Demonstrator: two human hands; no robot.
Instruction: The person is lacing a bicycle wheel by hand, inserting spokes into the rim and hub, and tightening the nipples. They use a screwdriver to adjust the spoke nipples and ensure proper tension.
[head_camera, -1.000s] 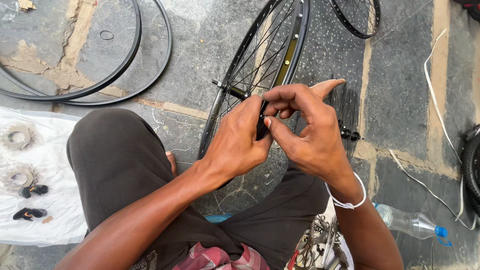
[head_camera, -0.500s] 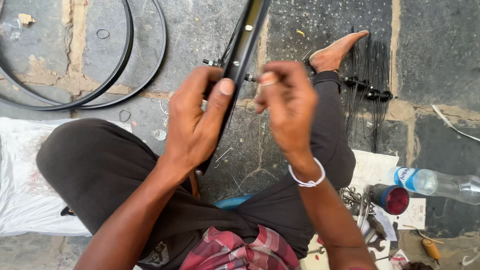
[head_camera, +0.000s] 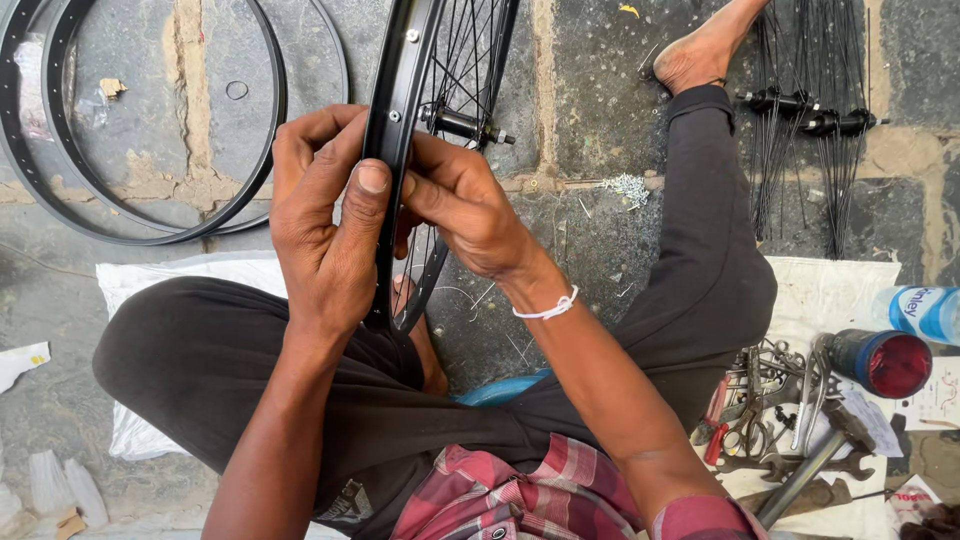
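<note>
Holding a black spoked wheel (head_camera: 420, 130) upright over the lap, rim edge-on to the camera, hub axle poking out right. Left hand (head_camera: 325, 225) is clamped round the rim, thumb on top; right hand (head_camera: 460, 205) pinches it from the other side. Two bare rims (head_camera: 90, 215) lie on the pavement top left, two spoke bundles (head_camera: 810, 120) top right, one bottle (head_camera: 925, 310) at the right edge.

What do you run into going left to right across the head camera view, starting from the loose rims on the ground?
Loose black rims → left hand → spoked wheel → right hand → bare foot → bundle of black spokes → dark red-ended cylinder → plastic bottle.
</note>
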